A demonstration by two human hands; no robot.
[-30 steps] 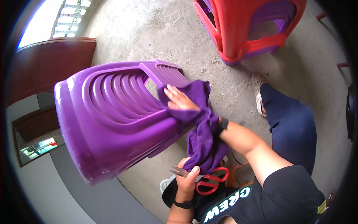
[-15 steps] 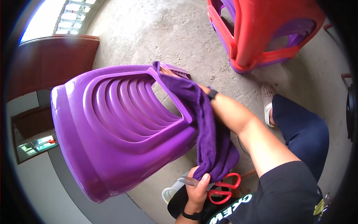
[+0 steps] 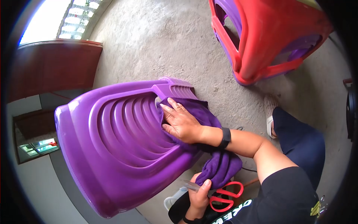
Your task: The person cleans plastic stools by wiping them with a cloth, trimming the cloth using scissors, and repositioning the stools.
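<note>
A glossy purple plastic stool point(image 3: 112, 183) lies tipped over, its curved ribbed panel facing me. My right hand point(image 3: 181, 123) lies flat on a purple cloth point(image 3: 201, 112), fingers spread, pressing it against the edge of the stool's opening. Beside the stool, at the bottom, my left hand point(image 3: 199, 196) is closed around red-handled scissors point(image 3: 222, 203), the blades pointing left past the thumb. A bunched end of the purple cloth also sits in its grip. Part of the cloth is hidden under my right forearm.
Stacked red and purple plastic stools point(image 3: 257, 44) stand at the upper right on the concrete floor point(image 3: 160, 41). A dark red wooden panel point(image 3: 56, 69) is at the left. My shoe point(image 3: 270, 112) is on the right. A whitish container point(image 3: 173, 198) shows partly near my left hand.
My right hand has come out from behind the cloth and now lies on top of it, lower down on the stool's edge. My left hand keeps its hold.
</note>
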